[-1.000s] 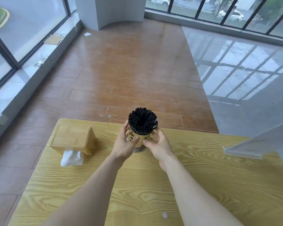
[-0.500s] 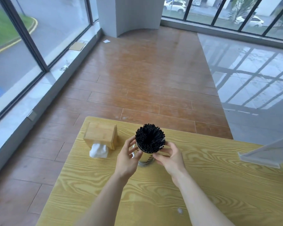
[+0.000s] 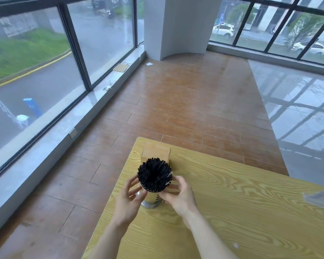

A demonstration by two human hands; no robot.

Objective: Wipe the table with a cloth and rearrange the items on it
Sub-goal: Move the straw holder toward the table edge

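Observation:
A metal straw holder (image 3: 150,200) packed with black straws (image 3: 154,174) stands on the yellow wooden table (image 3: 232,212) near its left edge. My left hand (image 3: 127,200) grips its left side and my right hand (image 3: 180,197) grips its right side, fingertips on the metal wall. Just behind the holder sits a wooden tissue box (image 3: 156,151) at the table's far left corner; the straws hide its front and the tissue. No cloth is in view.
A clear acrylic sign stand (image 3: 322,198) pokes in at the right edge of the table. A small white speck (image 3: 236,245) lies on the near part of the table. Beyond the table are brown floor tiles and large windows.
Both hands have slid the straw holder left, from the table's far middle to right in front of the tissue box. The view has lifted and turned left.

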